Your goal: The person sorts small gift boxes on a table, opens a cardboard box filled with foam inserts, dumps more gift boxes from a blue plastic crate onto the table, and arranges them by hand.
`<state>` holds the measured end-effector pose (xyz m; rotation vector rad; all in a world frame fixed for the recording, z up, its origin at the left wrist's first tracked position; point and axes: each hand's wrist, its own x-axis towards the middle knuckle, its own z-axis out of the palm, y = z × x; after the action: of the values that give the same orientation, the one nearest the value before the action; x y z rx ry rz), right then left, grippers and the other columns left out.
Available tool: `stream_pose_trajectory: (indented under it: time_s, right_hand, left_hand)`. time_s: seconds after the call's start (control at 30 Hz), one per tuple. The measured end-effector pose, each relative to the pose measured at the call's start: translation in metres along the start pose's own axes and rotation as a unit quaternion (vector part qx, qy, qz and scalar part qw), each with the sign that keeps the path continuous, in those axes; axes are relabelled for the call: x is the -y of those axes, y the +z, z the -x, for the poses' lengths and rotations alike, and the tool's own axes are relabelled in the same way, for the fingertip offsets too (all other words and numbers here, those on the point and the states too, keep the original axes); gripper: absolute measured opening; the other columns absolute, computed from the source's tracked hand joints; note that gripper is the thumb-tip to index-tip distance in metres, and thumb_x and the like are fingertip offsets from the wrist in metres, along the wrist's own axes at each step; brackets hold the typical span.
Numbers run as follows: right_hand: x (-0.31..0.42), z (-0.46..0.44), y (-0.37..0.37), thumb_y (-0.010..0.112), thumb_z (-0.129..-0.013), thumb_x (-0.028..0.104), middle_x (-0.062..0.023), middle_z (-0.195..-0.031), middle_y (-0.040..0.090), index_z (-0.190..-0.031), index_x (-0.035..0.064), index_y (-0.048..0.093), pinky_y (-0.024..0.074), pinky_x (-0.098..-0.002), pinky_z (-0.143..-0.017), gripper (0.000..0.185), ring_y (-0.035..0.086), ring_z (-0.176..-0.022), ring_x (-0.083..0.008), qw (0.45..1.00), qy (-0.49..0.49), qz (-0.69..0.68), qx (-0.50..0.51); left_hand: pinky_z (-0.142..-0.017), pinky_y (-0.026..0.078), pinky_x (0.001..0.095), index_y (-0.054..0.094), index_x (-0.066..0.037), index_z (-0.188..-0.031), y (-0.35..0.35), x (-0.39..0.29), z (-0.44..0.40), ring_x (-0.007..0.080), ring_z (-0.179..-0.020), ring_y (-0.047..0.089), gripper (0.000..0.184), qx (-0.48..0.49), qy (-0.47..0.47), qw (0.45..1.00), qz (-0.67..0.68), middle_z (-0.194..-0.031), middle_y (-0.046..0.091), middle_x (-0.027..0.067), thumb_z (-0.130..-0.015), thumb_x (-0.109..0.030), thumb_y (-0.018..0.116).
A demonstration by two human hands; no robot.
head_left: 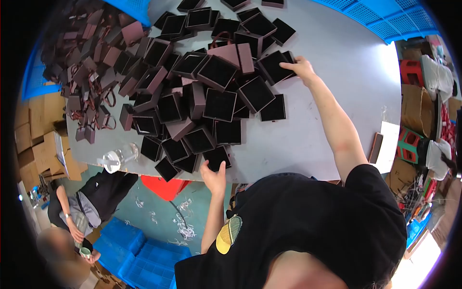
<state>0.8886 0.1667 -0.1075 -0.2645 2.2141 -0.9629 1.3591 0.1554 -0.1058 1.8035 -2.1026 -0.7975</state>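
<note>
Dark brown open boxes with black insides lie in a heap on the grey table (346, 111). My right hand (302, 70) reaches to the heap's right side. Its thumb lies over the inside of a box (273, 69), and its other fingers bend at that box's right edge. Close to the table's front edge, my left hand (213, 179) is at a tilted box (217, 157). The thumb and fingers there are spread apart along the box's near side; whether they press on it is hard to see.
Small brown boxes with ribbon loops (89, 113) are piled at the left. A clear plastic jar (120, 156) lies near the front edge. Blue crates (385, 19) stand at the back. A phone (376, 147) lies on white paper at right. Another person (79, 212) holds a cup at lower left.
</note>
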Motion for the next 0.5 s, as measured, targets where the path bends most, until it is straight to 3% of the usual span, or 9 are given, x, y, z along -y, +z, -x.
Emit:
stream_pose_trajectory:
  time_s: [0.03, 0.1, 0.2, 0.3, 0.4, 0.43, 0.5]
  right_hand:
    - [-0.005, 0.003, -0.009, 0.084, -0.06, 0.039, -0.0156, -0.104, 0.064, -0.117, -0.003, 0.056, 0.0491, -0.0339, -0.078, 0.076, 0.062, -0.094, -0.022, 1.0, 0.003, -0.02, 0.0]
    - [-0.02, 0.011, -0.019, 0.082, -0.065, 0.036, -0.0125, -0.099, 0.064, -0.114, -0.0009, 0.057, 0.0484, -0.0336, -0.071, 0.066, 0.061, -0.087, -0.0201, 0.997, -0.008, -0.06, -0.037]
    - [-0.04, 0.017, -0.033, 0.076, -0.074, 0.031, -0.01, -0.095, 0.063, -0.113, 0.0004, 0.057, 0.0477, -0.0339, -0.067, 0.053, 0.061, -0.084, -0.0193, 0.985, 0.015, -0.173, 0.0]
    - [-0.05, 0.034, -0.048, 0.069, -0.081, 0.025, -0.0074, -0.094, 0.062, -0.114, 0.0011, 0.056, 0.047, -0.0322, -0.066, 0.043, 0.06, -0.083, -0.0175, 0.957, 0.031, -0.289, 0.021]
    - [-0.036, 0.059, -0.065, 0.065, -0.085, 0.023, -0.0074, -0.098, 0.061, -0.118, 0.0012, 0.054, 0.0475, -0.0312, -0.067, 0.041, 0.06, -0.084, -0.0167, 0.943, 0.011, -0.331, -0.04]
    - [-0.024, 0.064, -0.069, 0.065, -0.085, 0.023, -0.0075, -0.1, 0.061, -0.119, 0.0011, 0.053, 0.048, -0.031, -0.068, 0.042, 0.06, -0.085, -0.0169, 0.94, -0.02, -0.34, -0.031]
    - [0.01, 0.084, -0.067, 0.063, -0.086, 0.023, -0.0078, -0.102, 0.061, -0.121, 0.0011, 0.052, 0.0491, -0.0305, -0.07, 0.042, 0.061, -0.087, -0.0173, 0.931, -0.077, -0.357, -0.016]
  left_hand:
    - [-0.093, 0.04, 0.0433, 0.049, 0.006, -0.112, 0.005, 0.002, -0.003, 0.0384, -0.106, 0.052, 0.057, -0.007, 0.002, 1.0, 0.004, -0.11, 0.055, 0.0224, -0.072, -0.024, 0.077]
    - [-0.089, 0.041, 0.0432, 0.049, 0.003, -0.108, 0.008, 0.001, -0.006, 0.039, -0.102, 0.052, 0.039, -0.029, 0.025, 0.999, -0.006, -0.107, 0.055, 0.0211, -0.077, -0.01, 0.069]
    - [-0.083, 0.042, 0.0432, 0.048, 0.001, -0.103, 0.008, 0.01, -0.005, 0.04, -0.097, 0.053, 0.027, -0.035, 0.035, 0.999, -0.004, -0.102, 0.056, 0.0205, -0.079, 0.003, 0.059]
    - [-0.078, 0.045, 0.0416, 0.05, 0.0, -0.1, -0.012, 0.016, 0.007, 0.038, -0.088, 0.056, 0.024, 0.019, 0.006, 1.0, 0.008, -0.094, 0.057, 0.019, -0.078, 0.004, 0.058]
    - [-0.071, 0.047, 0.0355, 0.052, 0.0, -0.095, -0.042, 0.022, 0.028, 0.0298, -0.078, 0.057, 0.018, 0.03, 0.012, 0.995, 0.093, -0.084, 0.057, 0.015, -0.079, 0.006, 0.057]
    - [-0.068, 0.046, 0.0284, 0.053, 0.001, -0.091, -0.054, 0.017, 0.033, 0.0186, -0.074, 0.056, 0.013, 0.033, -0.015, 0.986, 0.163, -0.08, 0.056, 0.0098, -0.08, 0.006, 0.056]
    - [-0.066, 0.045, 0.0244, 0.054, 0.0, -0.092, -0.079, 0.02, 0.022, 0.0121, -0.076, 0.055, 0.013, 0.024, 0.016, 0.984, 0.175, -0.082, 0.057, 0.006, -0.082, 0.006, 0.056]
